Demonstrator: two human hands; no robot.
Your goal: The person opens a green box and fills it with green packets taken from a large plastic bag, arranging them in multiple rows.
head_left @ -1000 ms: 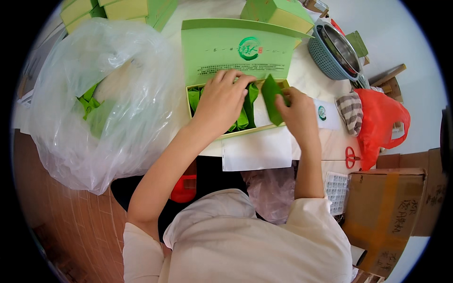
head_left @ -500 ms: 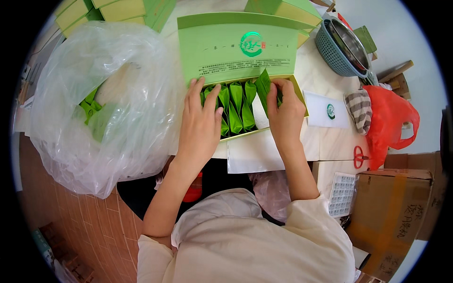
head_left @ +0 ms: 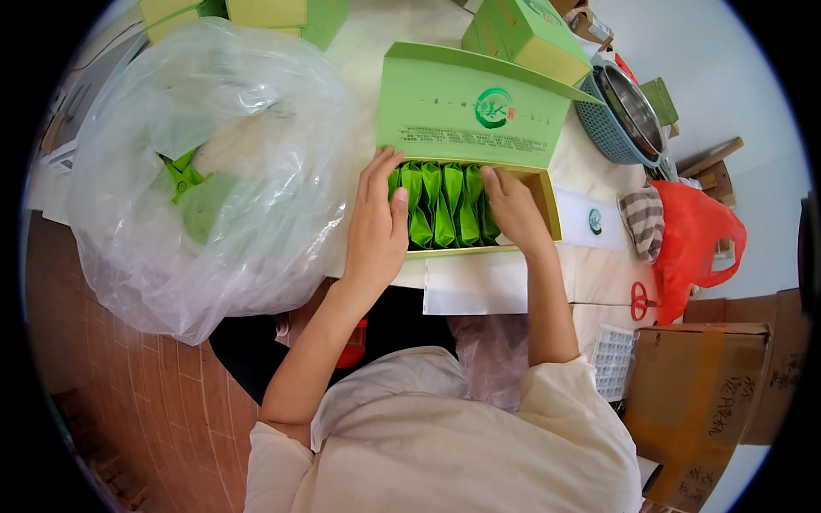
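Note:
An open green gift box (head_left: 549, 201) with its lid (head_left: 469, 103) raised lies on the table in front of me. Several shiny green foil packets (head_left: 442, 205) stand in a row inside it. My left hand (head_left: 379, 218) rests at the box's left end, fingers stretched out over the edge and thumb by the first packet. At the right end of the row, my right hand (head_left: 518, 209) reaches into the box, its bent fingers closed on the last foil packet (head_left: 487, 221). Its thumb is mostly hidden.
A large clear plastic bag (head_left: 205, 274) with green packets inside stands at left. More green boxes (head_left: 530, 38) are stacked behind. At right are a blue basket with a metal bowl (head_left: 629, 111), a red bag (head_left: 694, 239), red scissors (head_left: 640, 301) and a cardboard carton (head_left: 697, 402).
My right hand has lowered the tilted packet into the row, and the packets sit closer together. The box and my hands appear further right in the picture.

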